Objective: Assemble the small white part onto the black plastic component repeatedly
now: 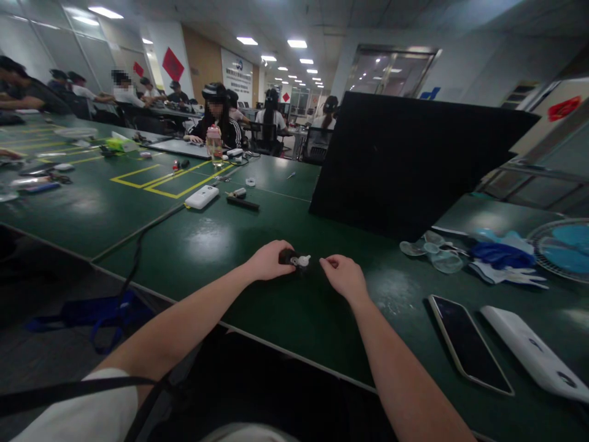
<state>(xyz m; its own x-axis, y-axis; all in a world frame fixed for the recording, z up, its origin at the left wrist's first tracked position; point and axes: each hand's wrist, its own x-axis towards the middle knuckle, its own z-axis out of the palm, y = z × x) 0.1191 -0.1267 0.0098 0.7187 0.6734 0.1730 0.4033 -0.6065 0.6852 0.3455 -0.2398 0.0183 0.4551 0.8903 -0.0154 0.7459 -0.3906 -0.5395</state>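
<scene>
My left hand is closed round a small dark bottle-like object just above the green table. At the object's right end sits a small white cap-like piece, which points toward my other hand. My right hand is a short way to the right, apart from the object. Its thumb and forefinger are pinched together. Whether anything tiny is between those fingertips I cannot make out.
A large black panel stands beyond my right hand. On the right lie a phone, a white power bank, gloves and a fan. Ahead left are another white device and a black bar. A person sits opposite.
</scene>
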